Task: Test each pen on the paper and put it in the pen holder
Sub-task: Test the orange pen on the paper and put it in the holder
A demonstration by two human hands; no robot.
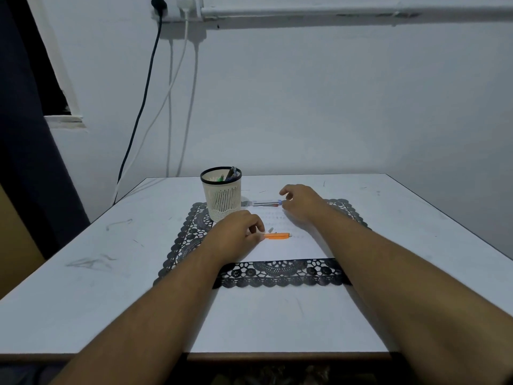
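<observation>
Left hand (236, 234) pinching orange pen (277, 235) end on paper (288, 245) — right hand (301, 202) hovering loosely curled, empty, touching clear pen (265, 203) tip.

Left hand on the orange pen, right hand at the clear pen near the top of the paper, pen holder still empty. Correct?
One error: the pen holder isn't empty. The head view shows a few pens already standing in it. The rest holds: the left hand is on the orange pen, the right hand at the clear pen near the top of the paper.
</observation>
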